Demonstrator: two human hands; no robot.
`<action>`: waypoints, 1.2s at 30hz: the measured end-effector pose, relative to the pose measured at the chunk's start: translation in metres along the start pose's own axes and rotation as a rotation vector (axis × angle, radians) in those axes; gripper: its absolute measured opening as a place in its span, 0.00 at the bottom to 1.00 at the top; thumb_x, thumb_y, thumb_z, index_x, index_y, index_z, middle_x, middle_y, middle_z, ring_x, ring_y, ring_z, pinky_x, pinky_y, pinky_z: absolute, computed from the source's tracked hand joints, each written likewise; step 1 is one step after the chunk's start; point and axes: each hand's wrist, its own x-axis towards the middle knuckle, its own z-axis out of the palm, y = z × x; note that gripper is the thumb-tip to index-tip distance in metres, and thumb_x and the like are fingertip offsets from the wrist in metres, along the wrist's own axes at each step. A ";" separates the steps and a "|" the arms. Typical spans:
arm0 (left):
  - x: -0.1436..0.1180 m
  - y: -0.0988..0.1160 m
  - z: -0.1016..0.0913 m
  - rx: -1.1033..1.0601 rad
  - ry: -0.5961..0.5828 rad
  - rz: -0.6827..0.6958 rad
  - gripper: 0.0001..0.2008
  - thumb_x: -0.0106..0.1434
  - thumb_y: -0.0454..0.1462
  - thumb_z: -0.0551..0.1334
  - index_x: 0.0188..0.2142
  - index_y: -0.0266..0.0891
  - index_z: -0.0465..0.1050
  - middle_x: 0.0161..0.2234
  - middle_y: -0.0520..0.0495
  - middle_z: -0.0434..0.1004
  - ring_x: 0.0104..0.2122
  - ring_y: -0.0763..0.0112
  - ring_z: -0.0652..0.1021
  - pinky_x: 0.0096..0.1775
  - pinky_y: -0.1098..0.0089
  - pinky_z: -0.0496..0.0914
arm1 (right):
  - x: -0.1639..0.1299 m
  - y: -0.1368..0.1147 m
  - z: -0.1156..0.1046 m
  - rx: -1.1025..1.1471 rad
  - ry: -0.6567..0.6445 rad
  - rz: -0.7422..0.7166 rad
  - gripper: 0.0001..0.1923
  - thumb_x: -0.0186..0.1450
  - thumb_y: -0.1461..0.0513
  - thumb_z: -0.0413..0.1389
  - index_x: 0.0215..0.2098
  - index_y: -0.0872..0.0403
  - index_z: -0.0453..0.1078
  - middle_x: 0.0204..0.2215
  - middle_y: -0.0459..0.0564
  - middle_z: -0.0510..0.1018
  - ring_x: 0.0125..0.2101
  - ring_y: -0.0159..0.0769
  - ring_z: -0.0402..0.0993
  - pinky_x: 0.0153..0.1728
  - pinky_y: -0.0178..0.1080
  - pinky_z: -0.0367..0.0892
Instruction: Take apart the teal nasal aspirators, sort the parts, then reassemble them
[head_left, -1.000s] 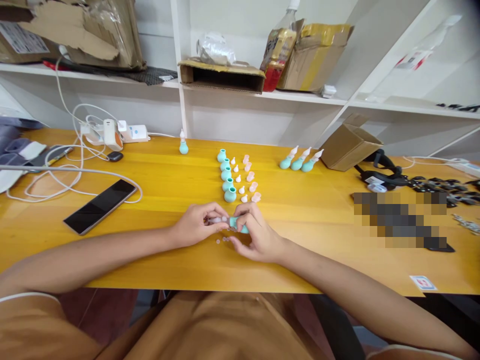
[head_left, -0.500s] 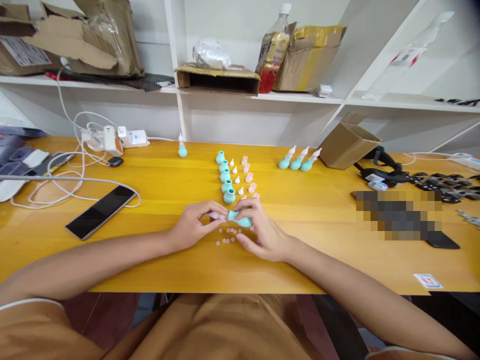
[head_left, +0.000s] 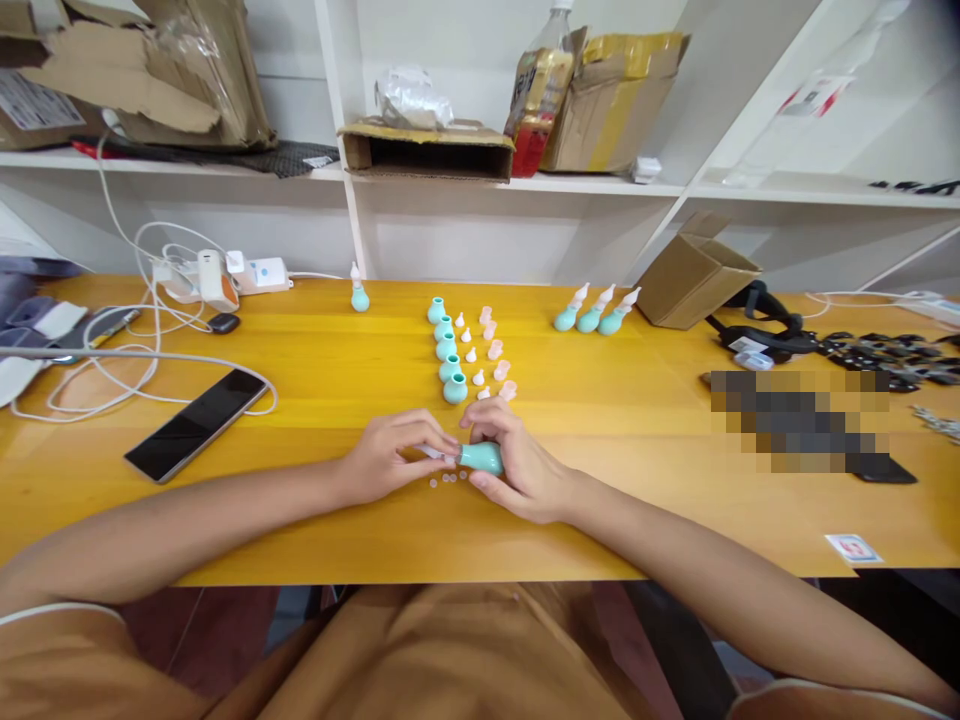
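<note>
My left hand [head_left: 382, 458] is closed in a pinch on a pale translucent nozzle [head_left: 430, 452]. In my right hand [head_left: 525, 470] lies a teal squeeze bulb [head_left: 483, 458], its neck turned left. The nozzle's end meets the bulb's neck; fingers hide how far it sits inside. Just below are several small clear discs [head_left: 445, 479]. Beyond my hands stands a column of teal bulbs [head_left: 454, 388] with open mouths. Beside them run white tips [head_left: 471, 355] and pink translucent cups [head_left: 495, 349].
Three assembled nasal aspirators [head_left: 587, 318] lie at the back right, and another aspirator [head_left: 360, 296] stands at the back left. A phone [head_left: 196, 424] and white cables [head_left: 154, 300] lie left. A cardboard box [head_left: 697, 275] stands right, below shelves holding boxes and bottles.
The bulb and nozzle have come down slightly toward me and now meet end to end. My right fingers have shifted back along the bulb, uncovering more of it. The view has shifted slightly.
</note>
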 end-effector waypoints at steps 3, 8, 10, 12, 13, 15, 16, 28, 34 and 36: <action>0.000 0.001 -0.001 -0.002 -0.030 0.011 0.05 0.70 0.33 0.73 0.45 0.40 0.84 0.43 0.43 0.88 0.43 0.68 0.88 0.45 0.70 0.82 | 0.001 -0.002 -0.001 -0.019 -0.018 -0.011 0.31 0.76 0.59 0.57 0.71 0.48 0.49 0.55 0.60 0.65 0.50 0.49 0.69 0.47 0.52 0.76; 0.001 0.000 0.000 -0.044 0.047 -0.114 0.05 0.71 0.36 0.73 0.46 0.42 0.82 0.43 0.45 0.87 0.43 0.66 0.86 0.47 0.66 0.81 | 0.003 -0.002 -0.005 0.002 -0.051 0.030 0.29 0.77 0.57 0.58 0.70 0.48 0.52 0.56 0.60 0.68 0.55 0.51 0.70 0.55 0.56 0.76; 0.001 -0.003 0.002 -0.124 0.129 -0.203 0.08 0.70 0.39 0.74 0.46 0.41 0.80 0.43 0.44 0.87 0.43 0.65 0.86 0.47 0.65 0.80 | 0.003 -0.002 -0.007 0.039 -0.059 0.020 0.26 0.77 0.57 0.58 0.68 0.47 0.54 0.57 0.60 0.69 0.58 0.51 0.70 0.59 0.58 0.74; 0.001 -0.007 0.004 -0.219 0.213 -0.286 0.12 0.69 0.41 0.74 0.47 0.40 0.78 0.44 0.43 0.86 0.44 0.64 0.86 0.48 0.64 0.81 | 0.003 -0.003 -0.012 0.048 -0.069 0.025 0.21 0.78 0.57 0.57 0.65 0.47 0.56 0.60 0.60 0.69 0.62 0.51 0.69 0.62 0.59 0.72; 0.001 -0.009 0.005 -0.258 0.248 -0.314 0.13 0.69 0.42 0.75 0.48 0.40 0.77 0.45 0.43 0.86 0.45 0.64 0.86 0.49 0.63 0.81 | 0.004 -0.004 -0.015 0.037 -0.079 0.040 0.18 0.79 0.56 0.56 0.64 0.47 0.59 0.62 0.61 0.69 0.63 0.51 0.70 0.62 0.59 0.72; 0.001 -0.011 0.006 -0.310 0.296 -0.334 0.15 0.69 0.42 0.75 0.48 0.40 0.75 0.45 0.43 0.86 0.45 0.65 0.86 0.50 0.63 0.80 | 0.004 -0.007 -0.020 0.001 -0.103 0.066 0.13 0.79 0.55 0.55 0.60 0.48 0.64 0.64 0.62 0.68 0.63 0.51 0.71 0.63 0.58 0.72; 0.001 -0.011 0.006 -0.323 0.305 -0.326 0.15 0.68 0.41 0.75 0.48 0.40 0.75 0.45 0.44 0.86 0.46 0.65 0.85 0.51 0.64 0.80 | 0.005 -0.009 -0.023 -0.022 -0.115 0.070 0.12 0.80 0.55 0.55 0.59 0.48 0.67 0.64 0.62 0.69 0.63 0.51 0.71 0.63 0.58 0.72; -0.001 -0.008 0.003 -0.305 0.303 -0.224 0.17 0.68 0.38 0.76 0.51 0.41 0.74 0.45 0.45 0.83 0.45 0.67 0.83 0.51 0.65 0.79 | 0.006 -0.021 -0.021 -0.439 -0.130 -0.026 0.21 0.76 0.56 0.60 0.65 0.44 0.75 0.66 0.59 0.71 0.61 0.57 0.68 0.60 0.63 0.68; -0.002 -0.011 0.000 -0.309 0.348 -0.340 0.12 0.77 0.45 0.65 0.52 0.41 0.73 0.45 0.45 0.79 0.42 0.68 0.80 0.48 0.66 0.77 | 0.022 -0.012 -0.052 -0.641 0.163 0.085 0.33 0.77 0.60 0.54 0.78 0.34 0.59 0.67 0.57 0.66 0.63 0.62 0.64 0.61 0.69 0.62; -0.002 -0.012 -0.001 -0.328 0.326 -0.347 0.12 0.78 0.46 0.63 0.51 0.41 0.72 0.43 0.45 0.79 0.40 0.68 0.79 0.46 0.66 0.76 | 0.033 0.009 -0.068 -0.707 0.238 0.150 0.35 0.78 0.57 0.52 0.80 0.33 0.53 0.65 0.58 0.64 0.66 0.63 0.62 0.64 0.71 0.58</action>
